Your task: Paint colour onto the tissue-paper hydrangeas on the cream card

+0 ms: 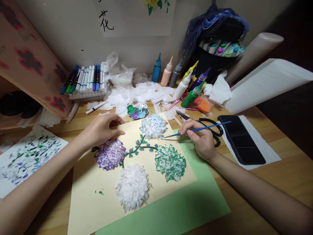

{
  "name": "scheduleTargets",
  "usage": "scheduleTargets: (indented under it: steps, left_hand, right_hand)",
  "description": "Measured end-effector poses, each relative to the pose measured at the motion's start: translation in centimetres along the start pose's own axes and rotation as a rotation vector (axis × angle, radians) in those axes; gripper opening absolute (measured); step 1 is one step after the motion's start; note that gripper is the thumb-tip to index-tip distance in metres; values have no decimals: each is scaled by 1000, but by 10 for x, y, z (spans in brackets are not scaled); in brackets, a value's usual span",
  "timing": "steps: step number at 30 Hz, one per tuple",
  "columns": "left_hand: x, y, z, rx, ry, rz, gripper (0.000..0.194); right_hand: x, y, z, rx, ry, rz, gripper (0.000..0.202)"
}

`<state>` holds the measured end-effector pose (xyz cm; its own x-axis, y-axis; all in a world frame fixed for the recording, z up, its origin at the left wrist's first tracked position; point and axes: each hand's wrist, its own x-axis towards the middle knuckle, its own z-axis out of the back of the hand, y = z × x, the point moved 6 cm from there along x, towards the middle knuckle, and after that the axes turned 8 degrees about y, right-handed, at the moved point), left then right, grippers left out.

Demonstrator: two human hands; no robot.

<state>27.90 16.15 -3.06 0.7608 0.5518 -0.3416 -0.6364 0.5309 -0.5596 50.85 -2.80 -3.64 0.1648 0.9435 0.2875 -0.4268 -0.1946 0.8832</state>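
Observation:
My right hand pinches a thin blue paintbrush, its tip beside the blue-and-white paper flower at the top of the cream sheet. My left hand rests at the sheet's upper left edge, thumb and fingers apart, holding nothing. Just below it is a purple-edged paper flower. A green-edged flower sits on the right and a plain white one at the bottom. A painted branch with small green leaves runs between them.
A green sheet lies underneath. Behind stand a small paint palette, white paper scraps, paint bottles and markers. On the right are black scissors and a black case. A paint-blotted sheet lies left.

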Motion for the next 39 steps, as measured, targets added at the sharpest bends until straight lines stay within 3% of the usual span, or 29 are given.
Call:
scheduleTargets:
  steps: [12, 17, 21, 30, 34, 39]
  left_hand:
    - [1, -2, 2, 41, -8, -20, 31]
    - [0, -1, 1, 61, 0, -20, 32]
    - [-1, -1, 1, 58, 3, -30, 32]
    - [-1, -1, 2, 28, -14, -46, 26]
    - [0, 0, 1, 6, -13, -68, 27]
    - [-1, 1, 1, 21, -18, -64, 25]
  right_hand:
    - [1, -1, -3, -12, 55, 8, 17]
    - [-1, -1, 0, 28, 1, 36, 17]
    - [0, -7, -2, 31, 34, -25, 15]
    - [3, -5, -1, 101, -17, -15, 16]
    - [-2, -3, 3, 173, -79, 66, 18]
    - [-4, -16, 4, 306, -130, 47, 15]
